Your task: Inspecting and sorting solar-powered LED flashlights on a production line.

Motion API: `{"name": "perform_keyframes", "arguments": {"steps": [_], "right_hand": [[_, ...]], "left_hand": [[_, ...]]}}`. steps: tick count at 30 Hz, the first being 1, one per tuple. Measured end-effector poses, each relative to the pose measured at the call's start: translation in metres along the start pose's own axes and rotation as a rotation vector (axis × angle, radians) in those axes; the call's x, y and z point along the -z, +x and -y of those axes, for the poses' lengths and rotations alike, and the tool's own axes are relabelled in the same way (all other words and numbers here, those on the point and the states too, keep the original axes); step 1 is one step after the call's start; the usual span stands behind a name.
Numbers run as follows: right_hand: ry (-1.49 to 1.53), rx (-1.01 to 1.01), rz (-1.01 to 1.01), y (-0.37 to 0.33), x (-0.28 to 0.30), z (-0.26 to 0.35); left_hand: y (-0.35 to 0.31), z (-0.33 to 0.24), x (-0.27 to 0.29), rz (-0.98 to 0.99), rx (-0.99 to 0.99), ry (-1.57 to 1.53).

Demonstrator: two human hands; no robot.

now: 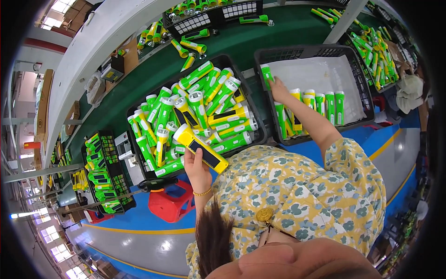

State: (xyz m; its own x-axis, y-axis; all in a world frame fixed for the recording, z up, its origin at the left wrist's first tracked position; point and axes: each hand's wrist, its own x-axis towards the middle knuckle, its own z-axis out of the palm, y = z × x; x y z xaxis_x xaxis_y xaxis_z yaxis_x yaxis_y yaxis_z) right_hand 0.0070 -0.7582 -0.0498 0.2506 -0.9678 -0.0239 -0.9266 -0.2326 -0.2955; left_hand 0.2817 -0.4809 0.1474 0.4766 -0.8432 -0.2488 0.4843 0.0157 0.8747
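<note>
A heaped black crate (245,90) is past the fingers of the left hand (197,172), and a white-lined black crate (283,55) is under those of the right hand (280,92). Left fingers wrap a yellow flashlight (211,157); right fingers pinch a green flashlight (266,74).

Glossy plastic flashlights (211,159), matt plastic crates (297,52)

Yellow lines (139,231) divide the blue-and-grey floor (139,244), which bears a red stool (168,207); bright windows (60,252) appear at lower left, a white beam (76,86) at upper left.
</note>
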Motion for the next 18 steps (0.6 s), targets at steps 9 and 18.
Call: {"name": "perform_keyframes", "arguments": {"steps": [9, 18], "right_hand": [[0.579, 0.158, -0.505, -0.025, 0.071, 0.047], [1.604, 0.279, 0.902, -0.110, 0.158, 0.194]], "left_hand": [[0.001, -0.008, -0.015, 0.149, 0.050, -0.125], [-0.007, -0.012, -0.028, 0.322, 0.117, -0.122]]}}
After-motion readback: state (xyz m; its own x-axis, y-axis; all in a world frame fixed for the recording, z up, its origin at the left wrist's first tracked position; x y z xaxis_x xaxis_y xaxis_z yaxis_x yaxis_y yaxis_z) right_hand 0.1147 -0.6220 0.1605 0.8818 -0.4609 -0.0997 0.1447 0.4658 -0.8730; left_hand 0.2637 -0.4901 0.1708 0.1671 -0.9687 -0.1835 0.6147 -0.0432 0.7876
